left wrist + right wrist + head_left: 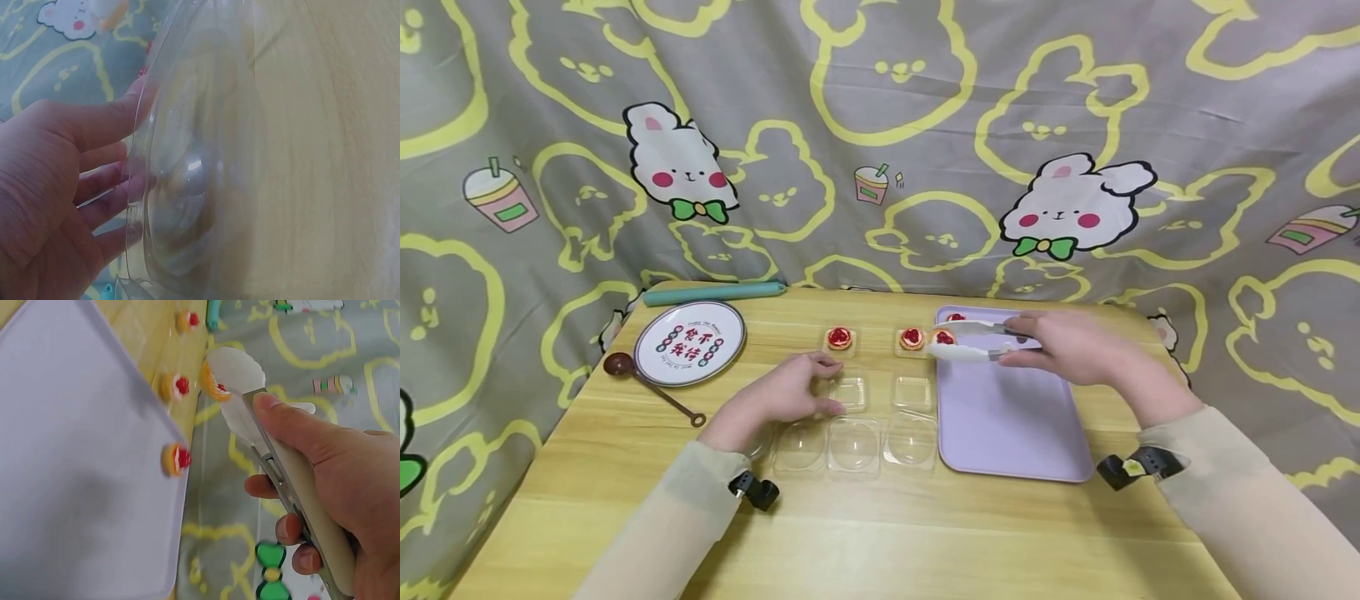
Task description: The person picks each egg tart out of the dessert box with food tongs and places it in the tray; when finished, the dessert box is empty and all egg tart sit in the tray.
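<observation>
My right hand (1060,346) grips a pair of tongs (981,340) over the far left part of the lilac tray (1015,433). Between the white tong heads is a small tart (212,383) with a red topping. Another tart (956,318) sits at the tray's far edge. Two more, a left tart (839,337) and a right tart (912,338), rest in clear plastic boxes. My left hand (786,387), thumb and fingers apart, is beside an open clear box (850,393); in the left wrist view its fingertips show through a clear domed lid (194,169).
Another open clear box (913,392) lies left of the tray, its domed lid (911,439) toward me. On the left are a round plate (691,343) with printed characters, a brown ladle (655,387) and a teal roll (715,292). A patterned curtain (880,167) hangs behind the table.
</observation>
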### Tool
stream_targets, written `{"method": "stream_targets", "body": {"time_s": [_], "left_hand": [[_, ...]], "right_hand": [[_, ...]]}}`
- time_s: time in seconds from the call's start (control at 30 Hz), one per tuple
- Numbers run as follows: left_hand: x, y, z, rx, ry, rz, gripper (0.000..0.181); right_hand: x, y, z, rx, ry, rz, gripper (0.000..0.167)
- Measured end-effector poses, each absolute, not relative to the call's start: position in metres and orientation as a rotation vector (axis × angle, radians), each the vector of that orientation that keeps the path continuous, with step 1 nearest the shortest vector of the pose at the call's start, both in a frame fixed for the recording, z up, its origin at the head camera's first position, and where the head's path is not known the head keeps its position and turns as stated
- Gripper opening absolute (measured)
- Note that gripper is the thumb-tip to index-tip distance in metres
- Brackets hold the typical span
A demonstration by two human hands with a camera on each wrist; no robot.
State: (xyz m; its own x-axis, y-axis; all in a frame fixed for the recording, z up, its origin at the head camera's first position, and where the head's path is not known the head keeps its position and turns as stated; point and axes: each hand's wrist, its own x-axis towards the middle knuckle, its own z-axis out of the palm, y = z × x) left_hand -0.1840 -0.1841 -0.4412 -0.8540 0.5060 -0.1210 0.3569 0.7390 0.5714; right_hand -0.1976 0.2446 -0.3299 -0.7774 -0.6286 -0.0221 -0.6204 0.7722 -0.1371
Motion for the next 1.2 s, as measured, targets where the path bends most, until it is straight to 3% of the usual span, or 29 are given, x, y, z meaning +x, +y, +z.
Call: {"method": "stream_targets", "body": {"time_s": [0.1,0.23,0.47,0.77,1.0,1.2], "left_hand": [[-0.183,-0.184,-0.441,0.678,2.67,0.8,0.081],[-0.183,-0.183,-0.441,0.67,2.667,0.802,0.08],[-0.185,-0.183,-0.441,0.678,2.658,0.797,0.081],[-0.183,-0.183,-0.44,0.637,2.646,0.806,0.082],[-0.183,-0.182,-0.439,0.674,2.641,0.835,0.081],[-0.184,-0.187,-0.441,0.719,2.64,0.854,0.08]], "right_hand": [[-0.2,0.262,-0.331,-0.959,2.913,-0.184,0.054],[-0.205,0.283,-0.336,-0.852,2.932,-0.16,0.063],[-0.221,0.316,-0.354,-0.71,2.945,-0.14,0.059],[-0.238,0.336,-0.373,-0.594,2.903,-0.177,0.076],[-0.242,0.34,-0.382,-0.62,2.884,-0.221,0.043],[-0.245,0.342,-0.391,-0.628,2.883,-0.287,0.044]]}}
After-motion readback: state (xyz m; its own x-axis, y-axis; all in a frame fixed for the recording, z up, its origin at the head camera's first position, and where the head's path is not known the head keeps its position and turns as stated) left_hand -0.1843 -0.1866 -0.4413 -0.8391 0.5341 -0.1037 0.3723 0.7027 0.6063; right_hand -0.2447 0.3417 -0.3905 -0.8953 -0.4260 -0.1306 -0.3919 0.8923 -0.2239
